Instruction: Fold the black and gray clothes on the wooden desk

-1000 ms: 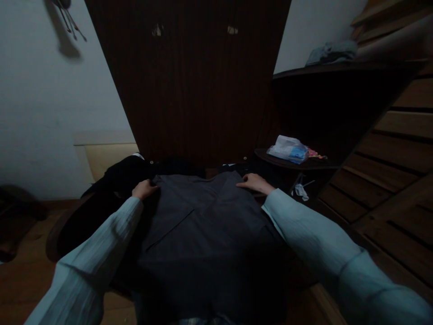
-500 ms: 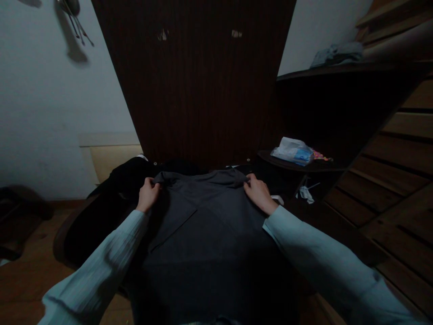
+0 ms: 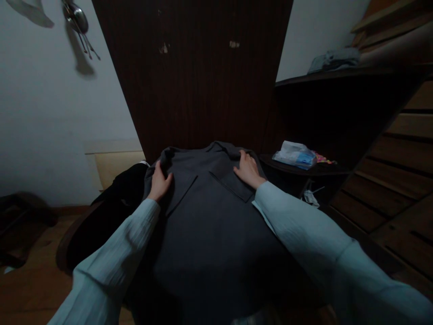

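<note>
A dark grey garment [image 3: 206, 230] is spread out before me, its far edge bunched up against the brown panel. Slanted seams or flaps show on its upper part, one on each side. My left hand [image 3: 160, 183] rests on the garment's upper left edge, thumb apart from the fingers. On the upper right part lies my right hand [image 3: 249, 169], fingers stretched over the cloth and thumb spread. The near end of the garment fades into shadow.
Behind the garment stands a tall dark brown panel [image 3: 199, 90]. To the right, a shelf holds a white and blue plastic pack [image 3: 295, 155], with folded cloth [image 3: 333, 61] on the shelf above. Black cloth [image 3: 123, 185] lies at left. Metal utensils [image 3: 79, 22] hang on the wall.
The garment's far edge has moved up and away toward the panel. Both hands have loosened their pinch and now lie on the cloth, and a flap at right has come into view.
</note>
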A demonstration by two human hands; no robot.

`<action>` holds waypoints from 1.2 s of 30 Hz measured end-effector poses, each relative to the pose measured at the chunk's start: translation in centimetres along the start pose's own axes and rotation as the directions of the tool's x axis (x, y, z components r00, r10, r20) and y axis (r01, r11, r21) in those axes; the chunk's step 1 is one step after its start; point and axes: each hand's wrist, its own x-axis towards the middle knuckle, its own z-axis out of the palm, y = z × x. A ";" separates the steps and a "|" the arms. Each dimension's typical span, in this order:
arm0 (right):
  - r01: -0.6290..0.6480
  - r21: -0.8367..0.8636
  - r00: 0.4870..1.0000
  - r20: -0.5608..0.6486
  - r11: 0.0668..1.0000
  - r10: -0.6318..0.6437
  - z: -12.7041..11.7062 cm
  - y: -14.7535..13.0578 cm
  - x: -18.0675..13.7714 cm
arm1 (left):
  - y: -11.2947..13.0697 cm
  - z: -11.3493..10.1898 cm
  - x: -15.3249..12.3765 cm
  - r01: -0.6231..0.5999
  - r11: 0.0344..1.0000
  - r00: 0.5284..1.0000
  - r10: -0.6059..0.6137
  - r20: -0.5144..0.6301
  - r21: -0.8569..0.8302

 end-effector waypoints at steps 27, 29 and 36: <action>0.254 -0.025 0.866 0.451 0.967 -0.216 7.3 -4.2 -7.1 | -4.3 6.1 -5.6 -0.127 0.919 0.936 -0.014 0.353 0.373; 0.291 0.080 0.844 0.447 0.953 -0.295 7.3 -5.8 -8.9 | -4.3 6.0 -5.6 -0.127 0.920 0.931 -0.018 0.363 0.370; 0.265 0.223 0.816 0.466 0.938 -0.341 7.2 -7.3 -12.2 | -4.1 6.0 -5.7 -0.115 0.928 0.941 -0.013 0.339 0.354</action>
